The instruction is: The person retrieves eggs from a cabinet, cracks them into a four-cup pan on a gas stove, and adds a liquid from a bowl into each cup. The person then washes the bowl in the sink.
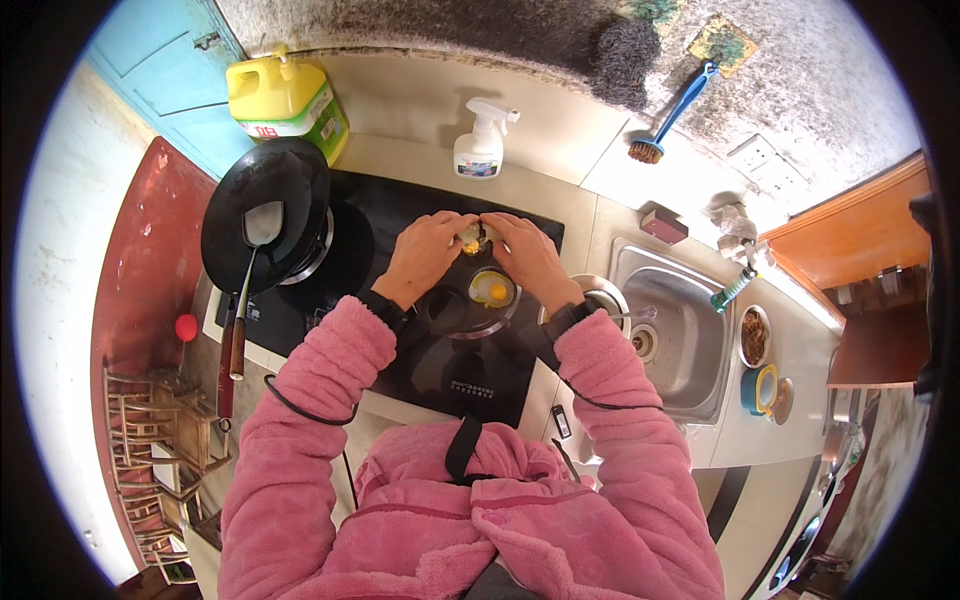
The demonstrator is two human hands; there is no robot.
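My left hand (pixel 426 251) and my right hand (pixel 529 251) meet over the stove, each gripping part of a cracked egg's shell. The left piece of eggshell (pixel 469 233) is pale, and the right piece of eggshell (pixel 492 232) is mostly covered by my fingers. Yellow egg yolk (pixel 471 247) shows between them, at the left piece. Just below my hands sits a dark pan (pixel 459 327) with round wells. One well holds a raw-looking egg (pixel 492 289) with a whole yolk. Another well (pixel 444 309), to its left, looks dark. My hands partly hide the pan's far side.
A black wok (pixel 292 169) rests tilted on the left of the black glass cooktop (pixel 480 375), a metal spatula (pixel 262 223) inside it, handles jutting frontward. Behind stand a spray bottle (pixel 478 146) and a yellow jug (pixel 281 90). A metal pot (pixel 606 291) and sink (pixel 675 322) lie right.
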